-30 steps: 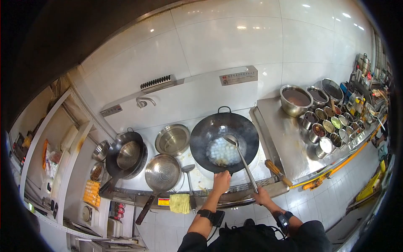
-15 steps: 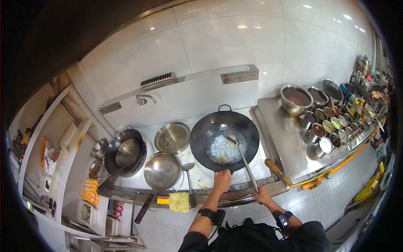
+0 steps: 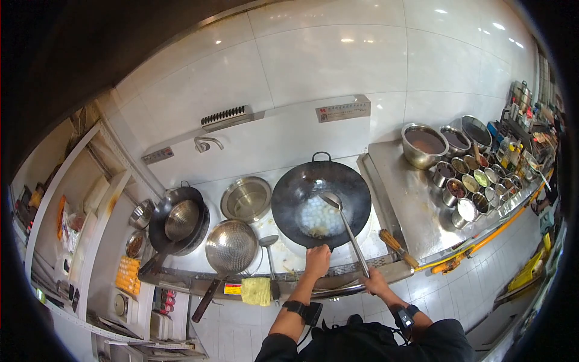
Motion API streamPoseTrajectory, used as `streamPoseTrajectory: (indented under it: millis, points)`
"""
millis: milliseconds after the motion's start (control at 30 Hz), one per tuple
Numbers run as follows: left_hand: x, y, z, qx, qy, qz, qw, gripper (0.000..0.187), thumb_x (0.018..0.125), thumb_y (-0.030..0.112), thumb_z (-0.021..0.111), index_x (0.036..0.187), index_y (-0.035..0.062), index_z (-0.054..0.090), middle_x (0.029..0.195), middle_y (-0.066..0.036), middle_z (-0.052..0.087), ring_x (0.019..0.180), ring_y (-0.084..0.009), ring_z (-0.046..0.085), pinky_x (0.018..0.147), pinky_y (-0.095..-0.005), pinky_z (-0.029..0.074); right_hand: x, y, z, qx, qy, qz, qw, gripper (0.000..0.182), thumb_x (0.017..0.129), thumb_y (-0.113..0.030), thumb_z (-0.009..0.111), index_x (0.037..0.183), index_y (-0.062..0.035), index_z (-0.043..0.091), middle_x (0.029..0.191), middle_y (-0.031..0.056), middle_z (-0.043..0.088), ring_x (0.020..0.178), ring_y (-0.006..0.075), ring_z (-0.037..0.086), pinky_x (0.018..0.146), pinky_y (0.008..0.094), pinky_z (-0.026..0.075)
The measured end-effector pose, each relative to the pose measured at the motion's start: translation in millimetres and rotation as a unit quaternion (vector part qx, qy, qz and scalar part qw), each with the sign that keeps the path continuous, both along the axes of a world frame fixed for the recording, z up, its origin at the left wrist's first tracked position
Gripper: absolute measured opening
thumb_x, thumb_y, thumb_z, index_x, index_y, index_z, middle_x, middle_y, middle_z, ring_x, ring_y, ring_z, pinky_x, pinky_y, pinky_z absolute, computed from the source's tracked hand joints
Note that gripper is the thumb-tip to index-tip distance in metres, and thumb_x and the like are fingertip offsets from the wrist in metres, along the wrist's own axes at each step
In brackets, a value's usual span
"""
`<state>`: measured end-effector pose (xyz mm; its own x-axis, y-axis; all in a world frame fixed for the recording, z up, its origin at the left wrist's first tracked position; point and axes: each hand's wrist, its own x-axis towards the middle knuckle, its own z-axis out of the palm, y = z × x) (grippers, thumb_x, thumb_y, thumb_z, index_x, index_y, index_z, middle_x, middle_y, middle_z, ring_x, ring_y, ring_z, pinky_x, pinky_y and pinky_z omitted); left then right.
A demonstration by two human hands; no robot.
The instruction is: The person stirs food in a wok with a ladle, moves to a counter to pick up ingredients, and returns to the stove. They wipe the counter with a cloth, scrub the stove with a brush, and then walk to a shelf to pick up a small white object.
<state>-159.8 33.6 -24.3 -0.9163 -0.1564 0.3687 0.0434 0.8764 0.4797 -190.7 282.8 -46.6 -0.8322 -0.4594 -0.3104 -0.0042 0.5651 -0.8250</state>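
A large black wok [image 3: 289, 193] sits on the stove in the middle, with white cubes [image 3: 319, 216] in cloudy, steaming liquid. My left hand [image 3: 317, 261] is closed at the wok's near edge, where its handle is hidden by the fingers. In my right hand [image 3: 375, 282], the long handle of a metal ladle [image 3: 348, 228] is gripped near its end. The ladle's bowl rests over the right part of the cubes, inside the wok.
Left of the wok are a metal basin [image 3: 246, 200], a perforated strainer [image 3: 231, 246], a ladle, and a second wok [image 3: 158, 224]. A yellow cloth [image 3: 256, 291] hangs at the front edge. On the right counter stand a brush [image 3: 398, 247], large bowls and several seasoning tins.
The whole view has shifted very slightly. Both hands keep their grips, and the ladle stays in nearly the same place in the wok.
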Motion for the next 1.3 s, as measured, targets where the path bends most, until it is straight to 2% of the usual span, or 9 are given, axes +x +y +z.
streamPoseTrajectory:
  millis: [400,500,600,700,900,1000,1200,1300]
  points:
    - [0.6,0.4,-3.2,0.006,-0.007,0.005,1.0,0.012,0.084,0.016,0.057,0.081,0.0074,0.05,0.076,-0.011,0.058,0.08,-0.0325,0.056,0.074,-0.0467,0.036,5.3,-1.5,18.9,-0.015,-0.035,-0.007,0.999,0.024,0.081,-0.017,0.062,0.089,0.0004,0.047,0.053,0.0101,0.055,0.041,0.0179,0.055,0.036,0.0331,0.043]
    - [0.1,1.1,-2.7,0.012,0.01,0.003,1.0,0.011,0.083,0.015,0.057,0.081,0.0071,0.05,0.076,-0.012,0.059,0.081,-0.033,0.056,0.074,-0.0467,0.036,4.9,-1.3,19.2,0.014,0.01,0.003,1.0,0.026,0.081,-0.02,0.062,0.09,0.0001,0.047,0.054,0.0103,0.055,0.041,0.019,0.056,0.037,0.0335,0.043]
    - [-1.2,0.2,-4.0,0.006,-0.003,0.007,1.0,0.01,0.082,0.014,0.058,0.081,0.007,0.051,0.076,-0.012,0.059,0.081,-0.0329,0.056,0.074,-0.0465,0.036,3.1,-0.8,7.1,0.012,-0.001,-0.004,1.0,0.029,0.081,-0.023,0.063,0.092,-0.0002,0.047,0.054,0.0101,0.055,0.042,0.02,0.057,0.038,0.0339,0.044]
    - [-0.8,-0.5,-5.2,0.004,0.002,0.003,1.0,0.011,0.081,0.014,0.059,0.08,0.0072,0.051,0.075,-0.012,0.059,0.08,-0.0328,0.056,0.072,-0.0465,0.036,-2.9,2.2,-28.1,0.022,0.039,0.003,0.999,0.03,0.082,-0.022,0.063,0.094,0.0003,0.047,0.053,0.0096,0.055,0.042,0.0202,0.057,0.038,0.034,0.044]
    - [0.4,1.2,-4.4,0.014,0.031,-0.005,0.999,0.012,0.08,0.014,0.06,0.079,0.0072,0.05,0.073,-0.012,0.059,0.077,-0.0332,0.056,0.07,-0.0472,0.036,0.2,3.3,-29.0,-0.014,0.097,0.017,0.995,0.029,0.083,-0.02,0.062,0.097,0.0005,0.047,0.052,0.0091,0.054,0.04,0.0184,0.054,0.036,0.0333,0.043]
    - [-2.0,-1.8,-8.8,0.006,0.029,-0.005,1.0,0.012,0.08,0.013,0.06,0.08,0.0073,0.05,0.073,-0.012,0.059,0.077,-0.0336,0.056,0.069,-0.0475,0.036,-0.6,3.4,-28.4,-0.013,0.048,0.019,0.999,0.027,0.084,-0.018,0.06,0.099,-0.0004,0.047,0.051,0.0087,0.053,0.039,0.0175,0.054,0.035,0.0325,0.042]
    - [-0.4,-2.2,-4.1,0.006,0.025,-0.006,1.0,0.011,0.081,0.013,0.059,0.082,0.0077,0.049,0.074,-0.011,0.058,0.078,-0.0333,0.056,0.07,-0.0472,0.036,3.9,4.3,7.3,0.003,-0.037,0.008,0.999,0.023,0.085,-0.015,0.058,0.1,-0.0012,0.046,0.051,0.0081,0.052,0.04,0.0159,0.053,0.035,0.0312,0.041]
    - [-0.3,-1.9,-6.2,0.0,0.022,-0.001,1.0,0.012,0.081,0.014,0.059,0.083,0.0078,0.049,0.075,-0.01,0.059,0.079,-0.0323,0.056,0.071,-0.0461,0.036,6.4,20.4,32.7,-0.025,-0.094,0.024,0.995,0.02,0.085,-0.014,0.058,0.098,-0.0031,0.048,0.055,0.0047,0.052,0.04,0.0134,0.051,0.034,0.0287,0.039]
